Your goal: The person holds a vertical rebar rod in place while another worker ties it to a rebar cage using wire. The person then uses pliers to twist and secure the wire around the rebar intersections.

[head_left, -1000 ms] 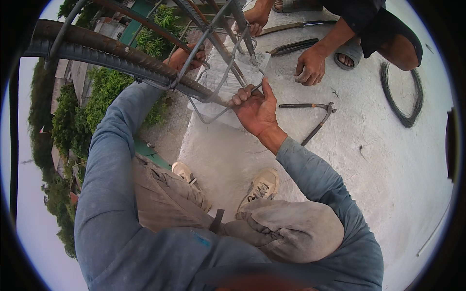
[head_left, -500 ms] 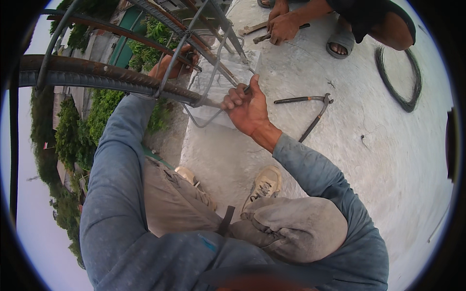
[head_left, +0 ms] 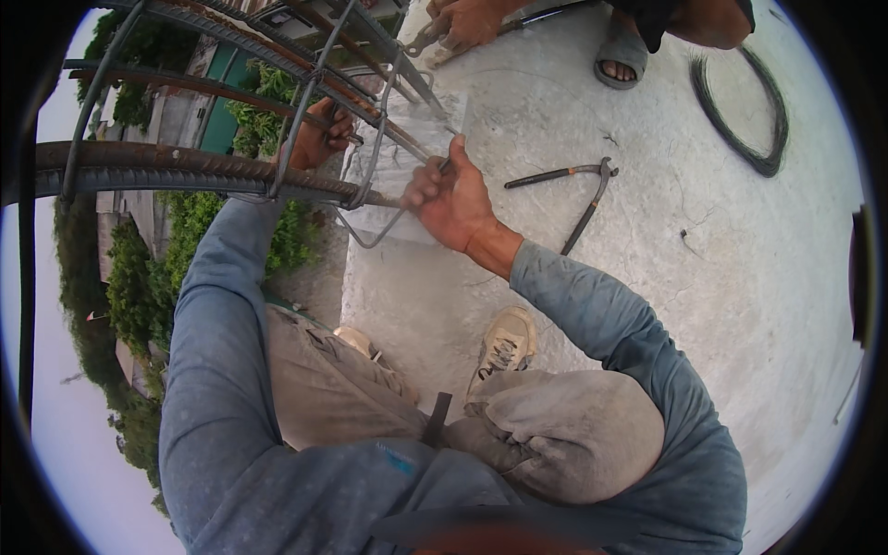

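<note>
A cage of rusty ribbed steel bars (head_left: 213,173) reaches in from the left, ringed by thinner bent steel stirrups (head_left: 372,244). My right hand (head_left: 455,205) is at the cage's near end, palm up, its fingers curled round a stirrup's side and its thumb pointing up. Beyond the bars, my left hand (head_left: 319,137) is partly hidden by them. Its fingers are bent beside a bar end, and what they grip cannot be made out. Right of my right hand, long-handled pincers (head_left: 585,185) lie spread on the pale concrete.
A coil of dark wire (head_left: 772,139) lies at the far right. Across from me a co-worker's hands (head_left: 467,23) hold a black-handled tool (head_left: 546,13), with a sandalled foot (head_left: 622,57) nearby. The concrete slab's edge (head_left: 344,296) drops toward trees (head_left: 199,217) on the left.
The view has shifted a little. My hands stay at the cage in much the same grip. The co-worker's hands have moved farther off and left, and their tool has turned.
</note>
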`<state>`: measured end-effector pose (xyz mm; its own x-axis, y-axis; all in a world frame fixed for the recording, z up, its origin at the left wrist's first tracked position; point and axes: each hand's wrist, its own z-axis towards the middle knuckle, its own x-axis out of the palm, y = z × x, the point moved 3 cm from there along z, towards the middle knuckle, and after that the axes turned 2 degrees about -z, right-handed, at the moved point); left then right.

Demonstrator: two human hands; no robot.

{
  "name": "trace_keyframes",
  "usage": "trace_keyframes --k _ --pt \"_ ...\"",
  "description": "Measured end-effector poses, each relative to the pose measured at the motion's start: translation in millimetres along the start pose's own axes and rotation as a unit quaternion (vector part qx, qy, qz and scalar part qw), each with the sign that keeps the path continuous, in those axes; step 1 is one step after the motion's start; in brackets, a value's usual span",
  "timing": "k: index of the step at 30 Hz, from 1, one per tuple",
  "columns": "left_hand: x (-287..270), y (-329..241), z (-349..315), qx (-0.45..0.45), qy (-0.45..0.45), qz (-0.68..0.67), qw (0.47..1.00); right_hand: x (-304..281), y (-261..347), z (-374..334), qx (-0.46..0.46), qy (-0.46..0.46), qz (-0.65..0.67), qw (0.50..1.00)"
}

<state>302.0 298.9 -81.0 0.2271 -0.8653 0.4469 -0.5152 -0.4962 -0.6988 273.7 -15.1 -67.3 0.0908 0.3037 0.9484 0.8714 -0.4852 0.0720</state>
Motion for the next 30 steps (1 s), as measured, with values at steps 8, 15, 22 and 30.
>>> trace_keyframes --k 8,15,22,30 --pt "0.9 -0.1 0.8 0.005 0.013 -0.002 1.0 5.8 -1.1 -1.6 0.002 -0.022 -0.002 1.0" --pt "-0.5 -1.7 5.1 0.006 0.009 0.015 1.0 10.0 -1.1 -3.6 0.0 -0.039 -0.029 0.999" --pt "21.7 -2.4 -5.3 0.056 -0.09 0.022 0.994 12.0 -0.7 -4.8 -0.003 -0.042 -0.035 0.999" --pt "15.6 -4.4 -0.9 0.125 -0.045 0.14 0.981 6.2 0.2 -2.3 0.001 -0.04 -0.045 0.998"
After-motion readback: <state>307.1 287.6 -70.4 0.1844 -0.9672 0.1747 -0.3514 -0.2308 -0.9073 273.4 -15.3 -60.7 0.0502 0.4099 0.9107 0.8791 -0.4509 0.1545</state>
